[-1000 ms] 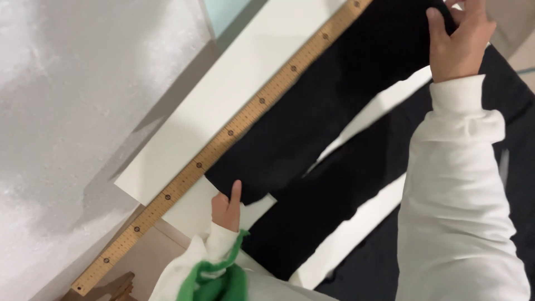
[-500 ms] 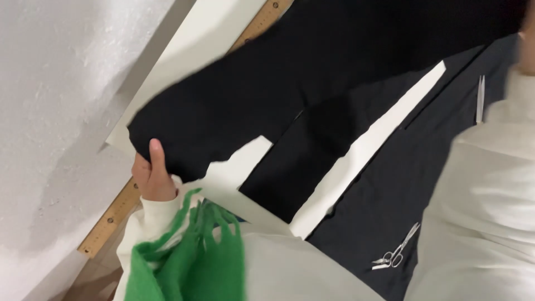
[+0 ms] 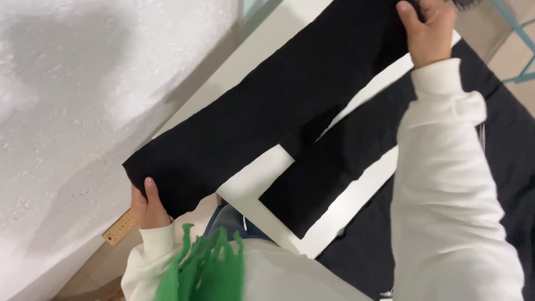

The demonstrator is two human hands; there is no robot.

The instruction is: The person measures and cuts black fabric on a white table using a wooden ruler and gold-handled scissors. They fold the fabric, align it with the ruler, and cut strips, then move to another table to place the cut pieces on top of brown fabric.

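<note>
Now the black cloth strip had been drawn out full length, where half a second before only its near end showed, and the scissors had gone from view. The left hand was closed on the near end, thumb on top, just above the wooden ruler. The right hand had come back into view, pinching the far end. The strip hung taut over the white table, beside more black fabric. Green fringe hung below.
</note>
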